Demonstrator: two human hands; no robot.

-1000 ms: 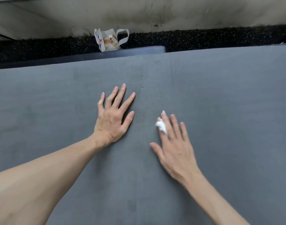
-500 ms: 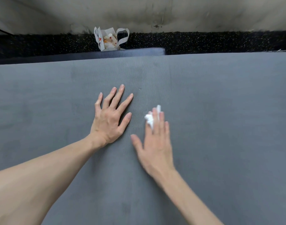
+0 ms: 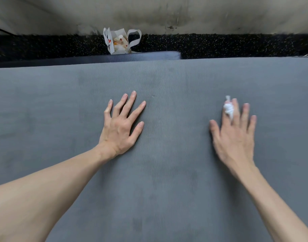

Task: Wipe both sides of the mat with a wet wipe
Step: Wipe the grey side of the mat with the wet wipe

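Mat (image 3: 167,180), grey and finely ribbed, fills nearly the whole view from a head-worn camera looking down, and we see two bare forearms reaching across it. The left hand (image 3: 121,126) lies flat on the mat near the middle, palm down, fingers spread wide, with nothing in it. The right hand (image 3: 234,137) sits well apart from it, also palm down with fingers extended, slightly blurred. A small bunched white wet wipe (image 3: 228,108) shows at that hand's index and middle fingers, sticking up between them and just past the fingertips; we cannot tell how much of it is tucked beneath the hand. At the mat's far edge a second layer of darker mat (image 3: 146,55) shows. Behind it, on black speckled flooring (image 3: 219,44), stands a white paper bag (image 3: 120,41) with handles against a pale wall (image 3: 202,13).
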